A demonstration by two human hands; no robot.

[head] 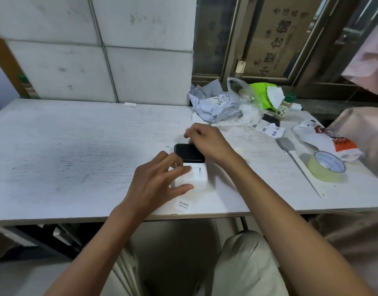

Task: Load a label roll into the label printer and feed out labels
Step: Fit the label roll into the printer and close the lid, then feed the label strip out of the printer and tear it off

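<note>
Left hand (160,178) lies spread on the white front of the label printer (191,165), fingers splayed over it. Right hand (206,139) curls over the printer's black top, fingertips bent down at its far edge. Near the table (77,157) edge lies a printed label (183,205).

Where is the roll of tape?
In the head view, the tape roll lies on the table's right side, beside the white-handled brush.
</note>
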